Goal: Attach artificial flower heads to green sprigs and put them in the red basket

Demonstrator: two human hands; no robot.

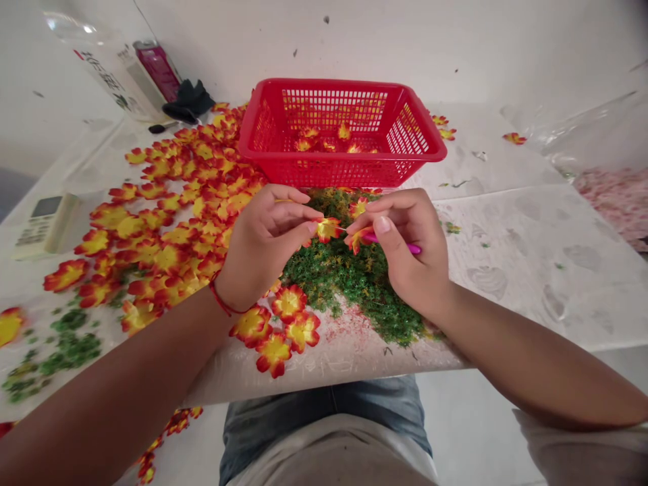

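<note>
Red-yellow artificial blossoms (167, 229) lie mostly left of the red plastic basket (324, 84); my left hand (263, 246) and right hand (405, 250) each pinch one.

Basket (283, 169) at 12 o'clock: glossy red moulded plastic. Blossoms (167, 250) at 9 o'clock: thin matt cloth. Green scatter (349, 290) at 6 o'clock: rough, matt

On the table (506, 270), the plastic basket (342, 174) stands toward the back, with a few artificial blossoms (172, 202) inside it and many more heaped along its left side. Just in front of it lies a pile of foliage scraps (349, 283). Farther left of it sits a remote control (45, 226); behind and left are a plastic bag (121, 74) and a crumpled cloth (188, 101).
</note>
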